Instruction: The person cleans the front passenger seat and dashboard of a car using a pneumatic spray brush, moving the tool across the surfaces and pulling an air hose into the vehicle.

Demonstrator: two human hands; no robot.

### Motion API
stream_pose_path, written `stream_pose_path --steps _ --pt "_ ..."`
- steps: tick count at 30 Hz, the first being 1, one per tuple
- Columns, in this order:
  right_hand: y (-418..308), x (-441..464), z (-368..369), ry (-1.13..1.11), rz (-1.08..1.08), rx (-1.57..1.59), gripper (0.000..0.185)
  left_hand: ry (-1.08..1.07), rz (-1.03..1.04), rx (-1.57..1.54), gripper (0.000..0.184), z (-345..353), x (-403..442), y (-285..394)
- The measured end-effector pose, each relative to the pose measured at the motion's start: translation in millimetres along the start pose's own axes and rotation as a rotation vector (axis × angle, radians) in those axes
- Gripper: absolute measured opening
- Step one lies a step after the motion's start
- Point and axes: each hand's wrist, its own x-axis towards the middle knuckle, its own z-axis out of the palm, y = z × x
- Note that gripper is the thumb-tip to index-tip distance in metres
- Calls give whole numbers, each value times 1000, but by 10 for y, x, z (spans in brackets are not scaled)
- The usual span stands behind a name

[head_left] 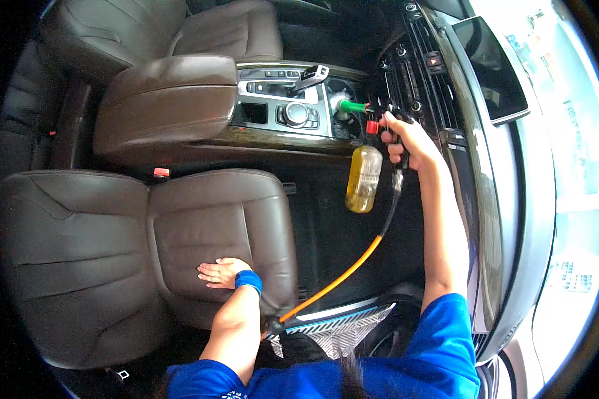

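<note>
- Toward the door-side front corner of the brown seat cushion (199,199), I have the left hand (221,273) palm down, fingers stretched and slightly apart, holding nothing. Heavy leaning could make it slide on the smooth upholstery.
- Beyond the cushion's far side, the centre console (273,139) carries a gear lever (309,78) and a dial (297,114). Overspray or drips from the nearby gun could seep around these controls.
- Across the footwell (333,219), the orange hose (346,270) curves from the gun's handle toward the door side. A snag there would jerk my aim.
- At the console's front end, the green nozzle (353,106) points into the recess; I cannot tell whether it touches anything. A lurch could scrape the trim.
- Off the console's near edge, the yellow bottle (364,179) hangs by its red cap (372,127). A knock or loose thread could spill it.
- Just beside the dashboard (406,73), the right hand (409,139) is wrapped around the black spray gun (379,108). Over-gripping could release too much; trigger pressure I cannot read.
</note>
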Motion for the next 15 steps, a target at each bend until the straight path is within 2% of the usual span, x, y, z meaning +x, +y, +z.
stream_pose_path --steps 3,6,10,15 --pt "123 -264 -79 -49 61 7 26 -8 6 0 51 1 4 0" --pt "177 -484 -47 8 -18 -25 28 2 17 19 50 -40 4 6" --pt "187 -324 -49 139 -161 75 31 10 25 8 50 -5 2 -7" --pt "179 135 19 222 -252 82 27 13 17 34 50 70 15 -37"
